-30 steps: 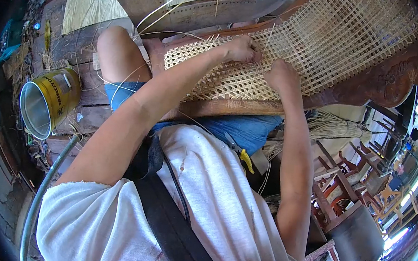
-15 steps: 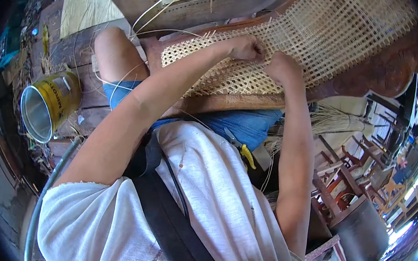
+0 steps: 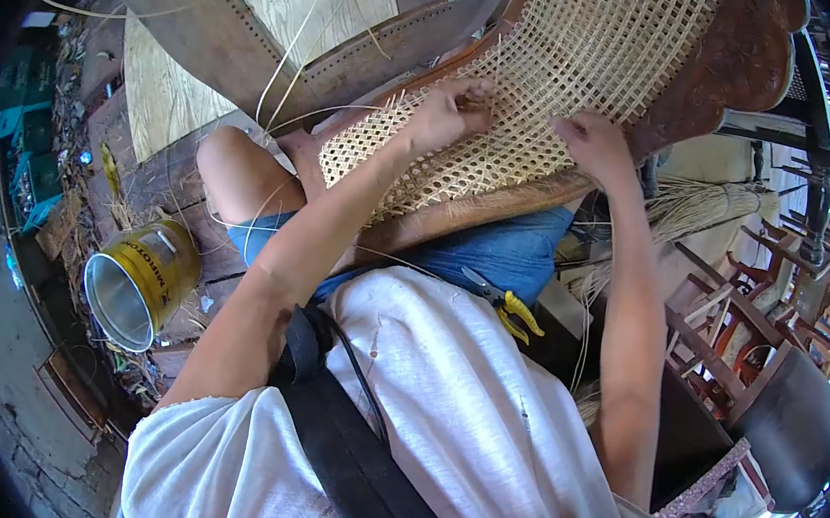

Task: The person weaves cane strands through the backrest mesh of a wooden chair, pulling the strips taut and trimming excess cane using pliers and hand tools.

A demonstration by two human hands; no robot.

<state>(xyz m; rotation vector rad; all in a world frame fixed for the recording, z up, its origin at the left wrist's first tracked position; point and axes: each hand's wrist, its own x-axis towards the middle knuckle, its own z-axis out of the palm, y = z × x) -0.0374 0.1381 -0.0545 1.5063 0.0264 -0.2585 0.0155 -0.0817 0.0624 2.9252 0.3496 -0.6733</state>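
Observation:
Across my lap lies a carved brown wooden frame [image 3: 479,211] with a woven cane panel [image 3: 524,165] inside it. Over the left half of the panel is my left hand [image 3: 454,113], its fingers apart and curved. My right hand [image 3: 589,141] is at the panel's near edge, fingers bent together, and anything between them is too small to make out. Loose cane strands [image 3: 298,73] stick out past the frame's left end. Yellow-handled pliers [image 3: 515,314] rest on my blue shorts.
A yellow bucket [image 3: 143,283] lies tipped on the plank floor at the left. Behind the frame is a curved piece with small holes [image 3: 189,13]. A cane bundle [image 3: 705,207] and wooden chair parts [image 3: 728,329] are at the right.
The view has shifted, and the frame appears turned. My left hand has opened from its closed shape, and both hands have moved farther apart.

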